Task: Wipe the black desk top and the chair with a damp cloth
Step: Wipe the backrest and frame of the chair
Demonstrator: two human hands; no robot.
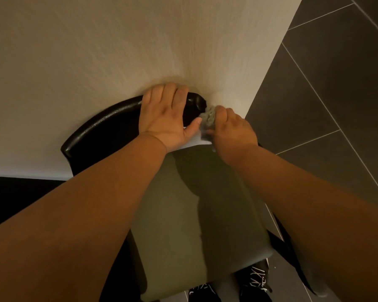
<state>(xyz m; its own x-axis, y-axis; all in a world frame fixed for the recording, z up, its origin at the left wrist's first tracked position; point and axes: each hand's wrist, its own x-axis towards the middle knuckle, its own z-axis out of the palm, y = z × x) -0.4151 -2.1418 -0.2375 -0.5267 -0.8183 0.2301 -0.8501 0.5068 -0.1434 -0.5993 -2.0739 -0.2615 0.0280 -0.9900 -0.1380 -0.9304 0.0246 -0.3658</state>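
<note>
Chair [194,214] mid-frame, seat facing the bottom edge, black backrest [109,125] against the pale wall [96,51]. The backrest's long axis arcs from left of frame up to centre. Left grip [166,118] curls over it, steadying. Right grip [231,131] pinches the bunched cloth [208,118] at its right end. Best bet: brace firmly and wipe along the arc.

Wall, floor tiles, shoes
A beige textured wall [96,51] fills the view from 9 to 1 o'clock; dark grey floor tiles [314,94] (pale grout lines between them) lie at 3 o'clock; black shoes [256,277] with white markings at 6 o'clock.
</note>
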